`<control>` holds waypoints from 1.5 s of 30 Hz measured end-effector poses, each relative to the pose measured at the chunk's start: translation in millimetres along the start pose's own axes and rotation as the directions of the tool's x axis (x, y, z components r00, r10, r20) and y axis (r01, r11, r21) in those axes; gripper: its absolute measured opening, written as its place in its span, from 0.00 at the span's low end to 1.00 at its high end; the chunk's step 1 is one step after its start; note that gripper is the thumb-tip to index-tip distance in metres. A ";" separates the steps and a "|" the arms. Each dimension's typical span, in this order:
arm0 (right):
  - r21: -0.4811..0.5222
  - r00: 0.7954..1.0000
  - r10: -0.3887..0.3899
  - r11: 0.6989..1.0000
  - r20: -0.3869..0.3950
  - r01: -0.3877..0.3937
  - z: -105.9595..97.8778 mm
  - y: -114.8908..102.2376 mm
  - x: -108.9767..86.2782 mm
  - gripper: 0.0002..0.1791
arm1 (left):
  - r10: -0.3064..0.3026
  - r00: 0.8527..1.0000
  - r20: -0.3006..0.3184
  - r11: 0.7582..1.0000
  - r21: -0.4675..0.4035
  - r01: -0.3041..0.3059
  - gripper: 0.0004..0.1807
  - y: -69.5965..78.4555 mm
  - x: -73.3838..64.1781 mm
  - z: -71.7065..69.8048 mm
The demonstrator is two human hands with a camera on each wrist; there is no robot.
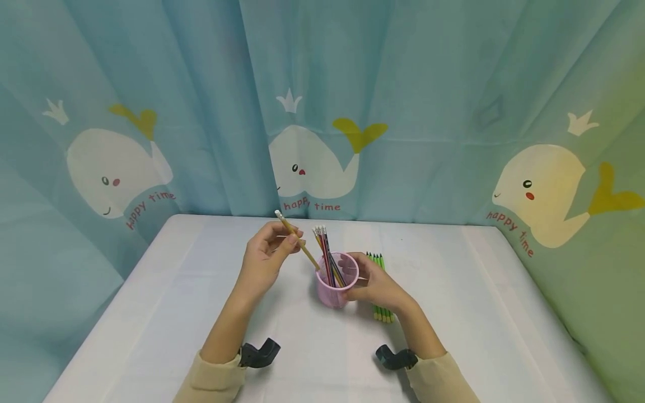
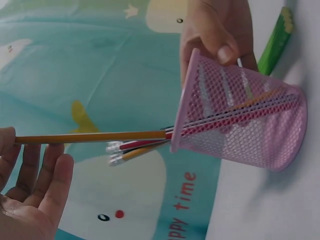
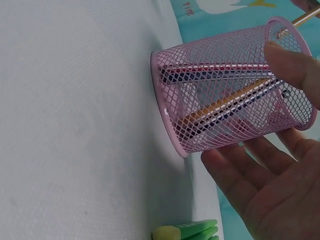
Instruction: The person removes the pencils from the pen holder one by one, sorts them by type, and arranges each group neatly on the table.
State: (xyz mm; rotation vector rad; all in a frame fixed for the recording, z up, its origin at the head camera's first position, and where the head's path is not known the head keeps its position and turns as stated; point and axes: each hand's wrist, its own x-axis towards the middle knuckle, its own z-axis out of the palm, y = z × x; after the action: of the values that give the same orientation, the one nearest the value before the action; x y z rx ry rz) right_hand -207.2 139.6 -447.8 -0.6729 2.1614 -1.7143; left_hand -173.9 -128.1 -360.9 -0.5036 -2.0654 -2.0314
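My left hand pinches a yellow pencil between thumb and fingers, eraser end up. Its lower tip is right at the rim of a pink mesh pencil cup. Around the cup's right side curl the thumb and fingers of my right hand, gripping it near the rim. Inside the cup several pencils in red, dark and yellow lean with their eraser ends up, seen through the mesh in the right wrist view. The cup's base stands slightly tilted in both wrist views.
Several green pencils lie side by side on the white table, just beyond and under my right wrist. A blue curtain with whale prints hangs behind the table's far edge. Black wrist cameras sit on both forearms.
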 end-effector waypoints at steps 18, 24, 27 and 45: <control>-0.011 0.997 0.038 0.999 -0.073 -0.039 1.7 1.9 1.6 0.47 | -0.064 0.998 0.025 0.998 -0.005 0.064 0.15 0.0 0.6 -17.3; -0.002 0.995 0.059 0.998 -0.075 -0.059 1.5 1.9 1.1 0.48 | -0.155 0.988 0.025 0.987 0.036 0.154 0.17 -4.7 2.1 -28.9; 0.005 0.996 0.055 0.998 -0.073 -0.055 1.5 2.4 1.0 0.47 | -0.188 0.982 0.010 0.981 0.050 0.187 0.17 -7.9 2.9 -34.2; -0.001 0.996 0.052 0.999 -0.073 -0.052 1.8 2.3 1.1 0.47 | -0.298 0.955 0.006 0.945 0.147 0.294 0.19 -46.4 8.3 -51.0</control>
State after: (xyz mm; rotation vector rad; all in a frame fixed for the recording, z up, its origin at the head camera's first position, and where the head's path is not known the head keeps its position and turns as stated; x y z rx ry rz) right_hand -207.5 137.9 -450.4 -0.5576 2.2104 -1.7344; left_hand -203.8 -177.9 -399.0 -0.2064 -2.4080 -2.0127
